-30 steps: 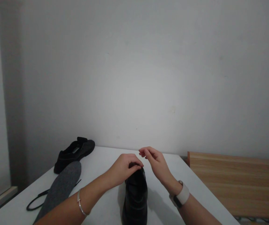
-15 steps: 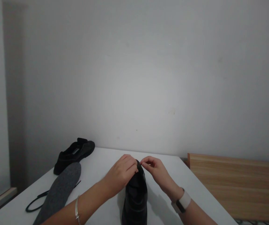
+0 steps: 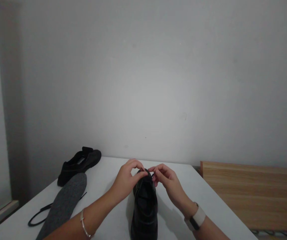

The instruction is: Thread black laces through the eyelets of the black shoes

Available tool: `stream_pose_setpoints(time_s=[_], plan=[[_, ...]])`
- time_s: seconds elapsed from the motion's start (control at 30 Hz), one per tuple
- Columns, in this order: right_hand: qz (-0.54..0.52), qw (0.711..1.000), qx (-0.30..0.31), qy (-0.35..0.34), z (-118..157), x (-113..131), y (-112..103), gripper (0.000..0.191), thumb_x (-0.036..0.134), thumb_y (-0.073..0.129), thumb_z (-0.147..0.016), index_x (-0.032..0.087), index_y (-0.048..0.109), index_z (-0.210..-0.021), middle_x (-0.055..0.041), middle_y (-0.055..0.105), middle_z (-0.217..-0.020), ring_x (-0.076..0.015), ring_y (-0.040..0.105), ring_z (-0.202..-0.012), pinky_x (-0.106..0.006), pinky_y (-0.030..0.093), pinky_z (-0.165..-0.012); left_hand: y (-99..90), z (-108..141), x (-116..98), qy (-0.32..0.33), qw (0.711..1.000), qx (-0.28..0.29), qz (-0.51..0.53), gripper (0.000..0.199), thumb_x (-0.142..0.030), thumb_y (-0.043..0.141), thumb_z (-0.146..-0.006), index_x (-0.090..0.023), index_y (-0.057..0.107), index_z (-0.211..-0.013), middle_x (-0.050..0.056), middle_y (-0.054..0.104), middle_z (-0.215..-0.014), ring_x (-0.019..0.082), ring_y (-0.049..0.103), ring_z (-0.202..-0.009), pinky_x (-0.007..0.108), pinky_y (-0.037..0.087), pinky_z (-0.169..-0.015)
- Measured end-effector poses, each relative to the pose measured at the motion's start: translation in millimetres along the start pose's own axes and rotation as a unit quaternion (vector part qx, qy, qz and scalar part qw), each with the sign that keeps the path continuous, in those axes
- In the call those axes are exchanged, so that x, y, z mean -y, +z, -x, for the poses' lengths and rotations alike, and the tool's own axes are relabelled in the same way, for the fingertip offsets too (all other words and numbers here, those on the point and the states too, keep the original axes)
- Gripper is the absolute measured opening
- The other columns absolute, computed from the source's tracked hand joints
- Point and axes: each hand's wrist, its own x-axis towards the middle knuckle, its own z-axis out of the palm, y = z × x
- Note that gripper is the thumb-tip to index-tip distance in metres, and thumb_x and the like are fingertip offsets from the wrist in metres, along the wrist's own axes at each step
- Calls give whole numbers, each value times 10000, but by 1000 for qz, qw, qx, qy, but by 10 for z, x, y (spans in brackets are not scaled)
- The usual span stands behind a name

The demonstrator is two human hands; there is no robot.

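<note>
A black shoe (image 3: 144,213) stands upright on the white table, its heel toward me and its opening visible from above. At its far end my left hand (image 3: 130,176) is closed, thumb and fingertips pinching the shoe's upper around the lacing area. Close beside it, on the shoe's right side, my right hand (image 3: 167,180) pinches a thin dark shoelace (image 3: 152,175), of which only a short bit shows. The fingers partly cover the front of the shoe.
A second black shoe (image 3: 80,165) sits at the table's far left. In front of it lies a grey felt insole (image 3: 65,203), over a loose black lace (image 3: 37,222). The white table (image 3: 108,168) meets the wall behind. A wooden board (image 3: 248,196) stands at the right.
My left hand has shifted back slightly and lifted, its thumb and fingers now pinching. My right hand has closed on the dark lace. More of the shoe's opening shows.
</note>
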Motion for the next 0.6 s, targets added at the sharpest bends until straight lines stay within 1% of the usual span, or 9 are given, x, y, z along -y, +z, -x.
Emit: stream_pose_setpoints(time_s=[0.07, 0.13, 0.23, 0.3, 0.37, 0.4, 0.47, 0.53, 0.6], plan=[[-20, 999, 43, 15, 21, 72, 38, 323, 491, 630, -812, 169, 606, -808, -5, 617, -675, -118, 534, -565, -258, 430, -570, 87, -80, 9, -25, 999, -21, 23, 156, -302, 663, -752, -175, 626, -669, 28, 624, -763, 187, 574, -798, 301, 444, -758], [-24, 998, 59, 22, 21, 93, 46, 317, 479, 651, -800, 169, 593, -775, 6, 608, -660, -112, 534, -566, -249, 423, -576, 168, -117, 41, -52, 997, -15, 59, 162, -303, 671, -727, -167, 626, -651, 24, 613, -743, 177, 572, -761, 285, 445, -714], [-26, 998, 59, 23, 4, 68, 34, 313, 467, 688, -769, 163, 615, -780, 5, 605, -678, -121, 547, -603, -252, 433, -591, 245, -105, 97, -96, 988, 13, 121, 179, -323, 669, -726, -153, 632, -680, 11, 603, -676, 160, 558, -674, 268, 433, -646], [-25, 998, 54, 27, -2, 46, 25, 312, 462, 698, -757, 159, 624, -772, 5, 601, -678, -124, 550, -610, -260, 443, -602, 248, -72, 124, -114, 980, 38, 160, 206, -348, 647, -751, -146, 633, -712, 11, 617, -658, 157, 560, -652, 269, 428, -637], [-22, 999, 38, 27, -2, 31, 25, 310, 458, 700, -755, 157, 629, -772, 6, 601, -671, -124, 552, -604, -266, 448, -614, 216, -34, 138, -120, 973, 75, 182, 202, -343, 640, -758, -142, 644, -743, 21, 651, -684, 163, 580, -672, 274, 434, -657], [-21, 999, 28, 24, -1, 26, 28, 309, 457, 698, -757, 156, 630, -775, 5, 604, -670, -124, 554, -602, -269, 449, -621, 193, -15, 141, -119, 972, 93, 178, 182, -324, 648, -751, -142, 654, -753, 28, 670, -709, 168, 592, -696, 278, 437, -677], [-24, 999, 15, 17, -6, 14, 38, 310, 458, 693, -762, 155, 631, -784, -2, 615, -685, -123, 559, -604, -272, 451, -630, 150, 20, 141, -112, 977, 116, 140, 124, -265, 667, -723, -146, 679, -757, 35, 698, -753, 179, 606, -746, 287, 436, -723], [-29, 999, 13, 13, -21, -3, 49, 305, 454, 685, -769, 156, 627, -788, -7, 620, -702, -122, 561, -605, -272, 454, -632, 127, 45, 141, -99, 985, 113, 89, 81, -223, 661, -712, -154, 690, -741, 34, 705, -771, 185, 606, -773, 296, 426, -759], [-23, 1000, 10, 9, -37, -23, 52, 292, 447, 671, -783, 160, 618, -792, -5, 611, -695, -124, 558, -599, -273, 458, -623, 131, 57, 148, -89, 988, 99, 73, 79, -225, 642, -722, -156, 678, -736, 34, 698, -773, 185, 602, -777, 299, 421, -764]])
